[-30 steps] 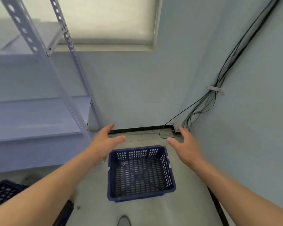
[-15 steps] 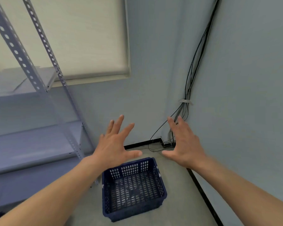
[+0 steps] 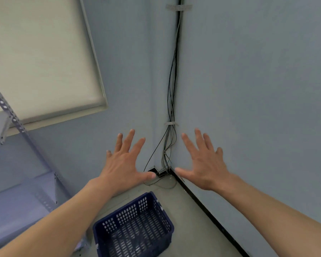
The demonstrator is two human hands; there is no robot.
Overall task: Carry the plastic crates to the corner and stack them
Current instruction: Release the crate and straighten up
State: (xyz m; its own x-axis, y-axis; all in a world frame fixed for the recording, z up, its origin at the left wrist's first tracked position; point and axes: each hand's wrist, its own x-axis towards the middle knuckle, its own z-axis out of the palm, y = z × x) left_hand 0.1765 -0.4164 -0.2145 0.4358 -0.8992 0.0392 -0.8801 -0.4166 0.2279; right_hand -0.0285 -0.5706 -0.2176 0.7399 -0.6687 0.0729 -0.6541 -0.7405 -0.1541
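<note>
At the far left stands a pale grey slotted-metal shelving rack, its lower shelf blurred. Right of its upright, a cream roller blind covers a window in the far blue-grey wall.

The left hand is raised in the air, back toward the camera, its grip spread wide apart with straight fingers and holding nothing.

Below it, near the person, a dark blue perforated plastic crate stands upright and open-topped on the grey floor, a little out from the corner. Its near edge is cut off by the bottom of the view, and neither hand touches it.

In the corner itself a bundle of thin dark cables runs down the wall joint, tied with pale straps, and loops loosely onto the floor. A black skirting strip follows the foot of the right wall.

The right hand mirrors the left, raised in front of the right wall, grip apart with fingers fanned and holding nothing.
</note>
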